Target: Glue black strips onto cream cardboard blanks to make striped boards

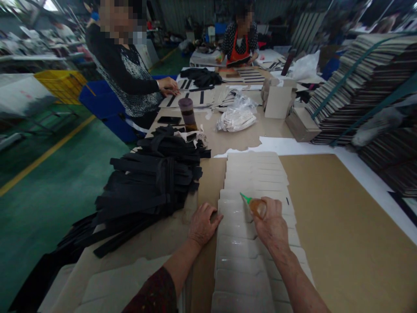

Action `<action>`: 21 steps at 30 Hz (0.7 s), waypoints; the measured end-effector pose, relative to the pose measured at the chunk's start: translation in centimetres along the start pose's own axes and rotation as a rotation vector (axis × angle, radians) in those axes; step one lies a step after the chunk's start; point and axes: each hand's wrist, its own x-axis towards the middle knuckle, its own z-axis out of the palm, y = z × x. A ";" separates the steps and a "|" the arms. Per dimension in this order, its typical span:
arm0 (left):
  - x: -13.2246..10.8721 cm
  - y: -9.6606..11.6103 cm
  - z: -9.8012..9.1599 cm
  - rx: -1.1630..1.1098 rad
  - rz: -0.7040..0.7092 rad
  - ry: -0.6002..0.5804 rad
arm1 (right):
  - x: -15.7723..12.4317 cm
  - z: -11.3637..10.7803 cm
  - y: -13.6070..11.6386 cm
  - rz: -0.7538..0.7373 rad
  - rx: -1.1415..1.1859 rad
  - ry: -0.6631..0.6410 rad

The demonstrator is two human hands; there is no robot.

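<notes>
While gripping an amber bottle (259, 209) in the wrapped fingers of the right hand (272, 221), with the green nozzle (246, 198) aimed over a row of overlapping pale panels (236, 243), rests the left hand (202, 225) at the row's left edge, with fingers parted and loosely curled. Has a heap of black strips (146, 187) crowding the left side, and brown board (345, 217) at right. Farther on, meets 1 clear plastic bag (237, 114) beyond the row, 1 dark tumbler (187, 112) behind the strips, and 1 strapped stack (355, 82) at right. Shares the table (224, 141) with 1 co-worker (125, 78) at left and, farthest off, 1 person (229, 41) in a red apron (235, 54).
</notes>
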 end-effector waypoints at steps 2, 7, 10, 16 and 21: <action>0.0 0.1 -0.1 0.003 -0.005 -0.004 | -0.2 0.3 -0.4 -0.029 0.016 -0.005; -0.1 0.1 0.0 0.001 -0.010 -0.013 | -0.3 0.8 -1.0 -0.009 -0.010 0.028; -0.1 0.0 0.1 0.000 -0.015 -0.014 | -0.5 1.4 -2.2 -0.077 0.012 0.017; -0.1 0.1 0.0 0.003 -0.025 -0.016 | -0.7 1.7 -2.8 -0.108 0.034 0.019; -0.1 0.3 -0.1 0.001 -0.031 -0.023 | -0.8 1.8 -2.8 -0.099 0.022 0.037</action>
